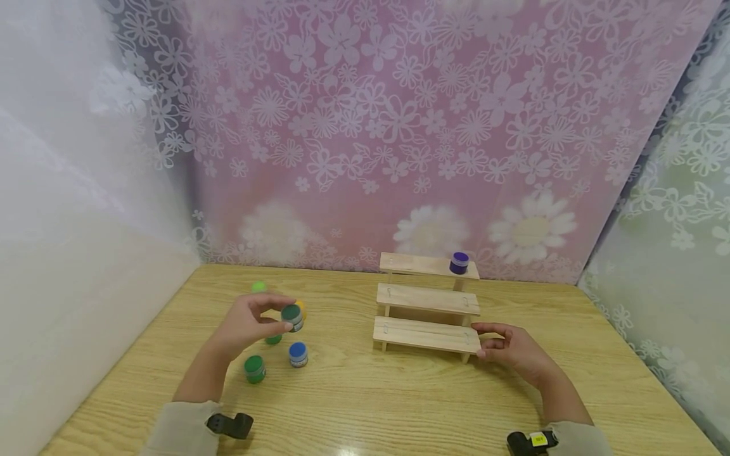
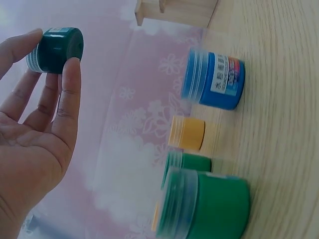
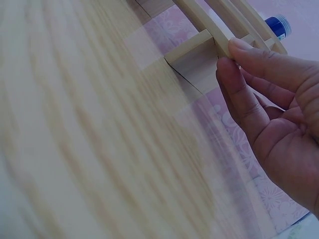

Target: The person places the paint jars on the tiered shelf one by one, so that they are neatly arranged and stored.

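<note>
Left hand (image 1: pixel 245 326) pinches dark green jar (image 1: pixel 292 318), lid up, raised above table (image 1: pixel 353 399); best hold pinch firm and jar level, lifting well over yellow jar (image 1: pixel 302 309) and blue jar (image 1: pixel 298 354) nearby; right hand (image 1: pixel 516 354) grips wooden rack (image 1: pixel 422 299) at right end of bottom step (image 1: pixel 422 333); light bracing should suffice, no tugging; purple jar (image 1: pixel 459 263) stands near right end of top step (image 1: pixel 419 263); jolt could topple it.
</note>
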Motion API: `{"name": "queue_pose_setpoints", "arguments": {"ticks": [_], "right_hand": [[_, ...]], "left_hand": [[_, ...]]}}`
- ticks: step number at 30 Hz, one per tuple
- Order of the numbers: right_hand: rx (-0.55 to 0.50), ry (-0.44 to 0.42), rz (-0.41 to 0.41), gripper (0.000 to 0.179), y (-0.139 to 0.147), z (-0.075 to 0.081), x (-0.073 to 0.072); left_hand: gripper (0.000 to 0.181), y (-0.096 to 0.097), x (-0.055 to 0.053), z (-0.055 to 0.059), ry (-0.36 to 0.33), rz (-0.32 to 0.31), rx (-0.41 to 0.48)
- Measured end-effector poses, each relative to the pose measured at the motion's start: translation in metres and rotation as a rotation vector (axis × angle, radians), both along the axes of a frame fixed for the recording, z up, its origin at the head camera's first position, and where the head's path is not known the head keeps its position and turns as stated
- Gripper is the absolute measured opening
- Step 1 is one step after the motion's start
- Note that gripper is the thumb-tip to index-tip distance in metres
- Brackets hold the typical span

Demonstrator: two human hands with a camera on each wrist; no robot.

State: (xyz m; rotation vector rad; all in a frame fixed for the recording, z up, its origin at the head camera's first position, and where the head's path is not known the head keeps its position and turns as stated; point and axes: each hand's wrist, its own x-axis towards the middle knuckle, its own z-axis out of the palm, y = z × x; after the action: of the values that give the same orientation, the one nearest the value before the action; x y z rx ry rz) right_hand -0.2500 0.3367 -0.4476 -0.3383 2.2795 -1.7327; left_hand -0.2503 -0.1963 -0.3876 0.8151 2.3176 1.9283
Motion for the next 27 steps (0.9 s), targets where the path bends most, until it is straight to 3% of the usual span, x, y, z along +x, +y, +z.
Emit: {"name": "queue_pose_setpoints", "arguments": {"ticks": [15, 27], "right_hand": [[0.009, -0.017, -0.02, 0.069, -0.002, 0.003, 0.002], [0.008, -0.011, -0.02, 0.07, -0.003, 0.003, 0.003]], "left_hand": [[0.039, 0.021, -0.001, 0.005, 0.002, -0.008, 0.041], [0.04, 0.038, -0.003, 0.009, -0.013, 0.074, -0.003]]}}
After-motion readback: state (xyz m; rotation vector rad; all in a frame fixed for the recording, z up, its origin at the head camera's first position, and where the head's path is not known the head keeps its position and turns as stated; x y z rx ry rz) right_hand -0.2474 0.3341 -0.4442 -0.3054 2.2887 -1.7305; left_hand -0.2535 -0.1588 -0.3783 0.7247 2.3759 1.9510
